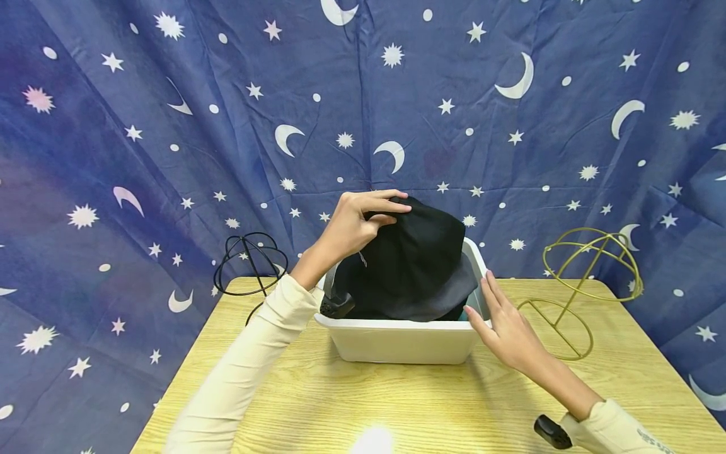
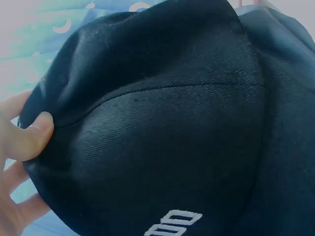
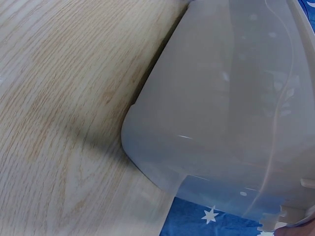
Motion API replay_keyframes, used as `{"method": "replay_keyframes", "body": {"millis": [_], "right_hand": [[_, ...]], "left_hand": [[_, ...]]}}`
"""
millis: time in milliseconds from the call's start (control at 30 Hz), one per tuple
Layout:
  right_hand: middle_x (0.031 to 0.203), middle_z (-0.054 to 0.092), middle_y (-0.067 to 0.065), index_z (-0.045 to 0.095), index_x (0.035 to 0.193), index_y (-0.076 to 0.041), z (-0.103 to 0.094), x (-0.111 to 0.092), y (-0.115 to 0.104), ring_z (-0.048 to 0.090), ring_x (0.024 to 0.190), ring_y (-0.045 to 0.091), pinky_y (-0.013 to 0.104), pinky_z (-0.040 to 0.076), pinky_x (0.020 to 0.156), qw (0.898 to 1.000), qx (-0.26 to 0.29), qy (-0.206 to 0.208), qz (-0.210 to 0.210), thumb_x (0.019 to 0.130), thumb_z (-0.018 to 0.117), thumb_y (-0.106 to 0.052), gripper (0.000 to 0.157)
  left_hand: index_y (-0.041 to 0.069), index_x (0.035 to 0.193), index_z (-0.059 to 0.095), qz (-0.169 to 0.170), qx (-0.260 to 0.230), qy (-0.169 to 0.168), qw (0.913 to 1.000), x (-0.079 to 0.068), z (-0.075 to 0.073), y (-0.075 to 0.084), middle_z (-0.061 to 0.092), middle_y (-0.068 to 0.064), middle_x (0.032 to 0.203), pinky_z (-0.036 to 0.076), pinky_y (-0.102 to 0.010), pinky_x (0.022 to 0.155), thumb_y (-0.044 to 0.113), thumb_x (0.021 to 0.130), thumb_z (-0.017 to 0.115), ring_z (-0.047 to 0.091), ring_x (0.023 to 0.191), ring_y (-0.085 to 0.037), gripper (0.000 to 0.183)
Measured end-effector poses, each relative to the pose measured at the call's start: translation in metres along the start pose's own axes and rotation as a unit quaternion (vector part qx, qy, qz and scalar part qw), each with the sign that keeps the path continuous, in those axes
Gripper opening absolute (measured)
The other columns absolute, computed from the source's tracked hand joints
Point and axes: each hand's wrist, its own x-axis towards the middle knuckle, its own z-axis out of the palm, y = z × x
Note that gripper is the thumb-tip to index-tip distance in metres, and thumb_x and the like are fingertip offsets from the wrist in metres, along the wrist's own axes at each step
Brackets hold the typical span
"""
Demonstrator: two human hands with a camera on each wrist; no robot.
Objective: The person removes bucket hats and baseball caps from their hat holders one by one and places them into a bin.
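My left hand (image 1: 363,217) pinches a black fabric hat (image 1: 422,258) by its upper edge, with thumb and fingers on either side of the cloth. The hat stands partly above a white plastic bin (image 1: 405,343), its wide lower part within the rim. In the left wrist view, the thumb (image 2: 42,128) presses the dark cloth near a seam, and white stitched lettering (image 2: 174,222) shows below. My right hand (image 1: 507,325) rests at the bin's right rim with fingers extended. Under the hat, most of the bin's contents are hidden.
A black wire stand (image 1: 252,265) is at the left of the wooden table (image 1: 317,403). To the right stands a gold wire stand (image 1: 573,296) with a round base. Behind the table hangs a blue curtain (image 1: 340,75) with moons and stars.
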Motion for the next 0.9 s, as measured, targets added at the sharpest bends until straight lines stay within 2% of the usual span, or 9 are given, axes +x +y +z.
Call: {"method": "replay_keyframes", "body": {"millis": [200, 367, 500, 700, 900], "right_hand": [[0.155, 0.014, 0.017, 0.026, 0.145, 0.007, -0.001, 0.0, 0.0, 0.038, 0.126, 0.049, 0.064, 0.04, 0.086, 1.0, -0.001, 0.002, -0.001, 0.097, 0.049, -0.038, 0.07], [0.156, 0.014, 0.016, 0.026, 0.145, 0.007, -0.001, -0.001, -0.001, 0.039, 0.125, 0.049, 0.063, 0.042, 0.083, 1.0, -0.004, 0.004, 0.0, 0.097, 0.049, -0.039, 0.07], [0.156, 0.013, 0.016, 0.026, 0.145, 0.007, -0.001, 0.0, -0.001, 0.04, 0.124, 0.049, 0.062, 0.042, 0.083, 1.0, -0.003, 0.007, -0.002, 0.097, 0.049, -0.038, 0.07], [0.156, 0.013, 0.016, 0.027, 0.145, 0.007, -0.001, 0.0, -0.002, 0.04, 0.123, 0.05, 0.063, 0.041, 0.083, 1.0, -0.004, 0.007, -0.001, 0.097, 0.049, -0.038, 0.069], [0.156, 0.011, 0.015, 0.025, 0.146, 0.006, -0.001, 0.0, -0.002, 0.039, 0.124, 0.05, 0.063, 0.041, 0.084, 1.0, 0.0, -0.003, 0.006, 0.097, 0.049, -0.039, 0.07]], "left_hand": [[0.007, 0.099, 0.076, 0.005, -0.013, -0.019, 0.9997, -0.007, 0.013, -0.01, 0.068, -0.008, 0.111, 0.048, -0.023, 0.084, -0.017, 0.077, 0.063, 0.06, 0.11, -0.014, 0.035], [0.009, 0.102, 0.075, -0.015, -0.002, -0.068, 0.9976, -0.015, 0.023, -0.015, 0.066, -0.008, 0.115, 0.046, -0.021, 0.088, -0.014, 0.078, 0.064, 0.058, 0.112, -0.013, 0.035], [0.01, 0.106, 0.074, -0.035, 0.013, -0.101, 0.9942, -0.02, 0.029, -0.019, 0.064, -0.007, 0.12, 0.041, -0.021, 0.096, -0.013, 0.079, 0.064, 0.056, 0.116, -0.013, 0.036], [0.011, 0.114, 0.07, -0.06, 0.04, -0.14, 0.9874, -0.027, 0.032, -0.022, 0.058, -0.006, 0.13, 0.038, -0.022, 0.099, -0.013, 0.081, 0.062, 0.051, 0.123, -0.014, 0.043], [0.013, 0.123, 0.065, -0.078, 0.046, -0.15, 0.9845, -0.032, 0.03, -0.017, 0.048, -0.005, 0.14, 0.036, -0.026, 0.103, -0.014, 0.082, 0.061, 0.044, 0.129, -0.018, 0.049]]}}
